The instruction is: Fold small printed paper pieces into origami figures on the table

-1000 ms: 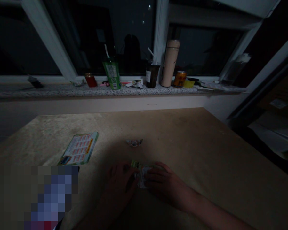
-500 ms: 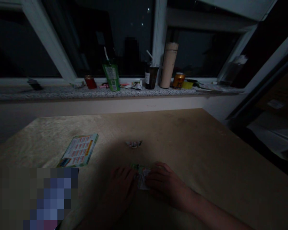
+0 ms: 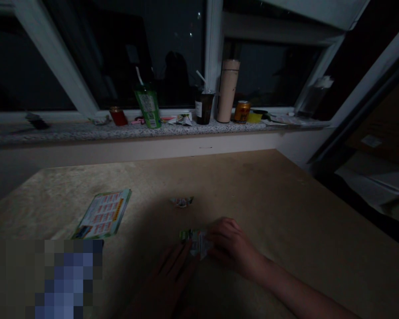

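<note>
A small folded piece of printed paper, green and white, lies on the brown table near me. My right hand has its fingers curled onto the paper's right side and pinches it. My left hand lies lower left of the paper with fingers stretched out flat, their tips touching its lower edge. A smaller folded paper shape sits on the table just beyond. The room is very dim.
A printed leaflet lies on the table to the left. On the stone windowsill stand a green drink pouch, a dark cup with straw, a tall beige flask, an orange can and a red can.
My left hand has slid down and back, its fingers now stretched flat below the paper. My right hand has curled tighter on the paper. The view has shifted slightly.
</note>
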Action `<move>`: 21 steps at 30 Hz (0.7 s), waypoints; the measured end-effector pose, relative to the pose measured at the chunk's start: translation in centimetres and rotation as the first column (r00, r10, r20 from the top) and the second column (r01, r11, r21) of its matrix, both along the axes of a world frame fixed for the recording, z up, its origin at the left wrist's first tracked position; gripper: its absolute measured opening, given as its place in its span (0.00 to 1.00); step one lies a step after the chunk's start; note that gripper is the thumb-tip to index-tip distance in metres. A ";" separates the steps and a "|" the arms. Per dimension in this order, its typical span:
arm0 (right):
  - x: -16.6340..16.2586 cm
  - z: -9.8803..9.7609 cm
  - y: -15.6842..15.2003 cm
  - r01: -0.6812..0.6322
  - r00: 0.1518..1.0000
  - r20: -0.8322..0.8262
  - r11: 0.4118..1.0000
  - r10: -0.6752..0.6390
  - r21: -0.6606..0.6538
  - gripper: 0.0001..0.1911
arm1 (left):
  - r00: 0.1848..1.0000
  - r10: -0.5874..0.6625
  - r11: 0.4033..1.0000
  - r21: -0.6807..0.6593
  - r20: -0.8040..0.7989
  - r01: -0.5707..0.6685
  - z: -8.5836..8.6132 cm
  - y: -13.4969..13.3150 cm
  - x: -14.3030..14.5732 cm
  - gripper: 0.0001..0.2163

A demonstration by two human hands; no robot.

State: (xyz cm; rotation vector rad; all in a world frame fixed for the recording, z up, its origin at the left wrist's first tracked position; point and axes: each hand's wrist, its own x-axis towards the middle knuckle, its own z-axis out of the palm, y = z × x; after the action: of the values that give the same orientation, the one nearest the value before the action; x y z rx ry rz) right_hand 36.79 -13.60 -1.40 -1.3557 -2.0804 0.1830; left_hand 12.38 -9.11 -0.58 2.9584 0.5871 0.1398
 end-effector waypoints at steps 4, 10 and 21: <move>-0.1 0.1 0.0 0.075 0.997 0.009 0.997 -0.074 -0.037 0.14 | 1.000 -0.014 0.999 -0.047 0.003 0.014 -0.1 0.2 0.0 0.38; -0.8 -0.1 0.3 0.138 0.989 0.053 0.990 -0.137 -0.021 0.14 | 0.997 0.011 0.999 -0.049 0.075 -0.007 0.5 -0.4 0.2 0.42; -1.4 -0.7 2.4 0.143 0.935 0.321 0.988 -0.152 0.050 0.10 | 0.994 -0.080 0.993 -0.094 -0.078 0.073 -1.2 0.9 0.2 0.40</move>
State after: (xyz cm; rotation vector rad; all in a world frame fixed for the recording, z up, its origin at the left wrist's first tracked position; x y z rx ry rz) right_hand 35.38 -11.21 -2.09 -1.6068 -2.2219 -0.1420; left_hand 12.54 -8.16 -1.82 2.9036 0.4754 -0.0150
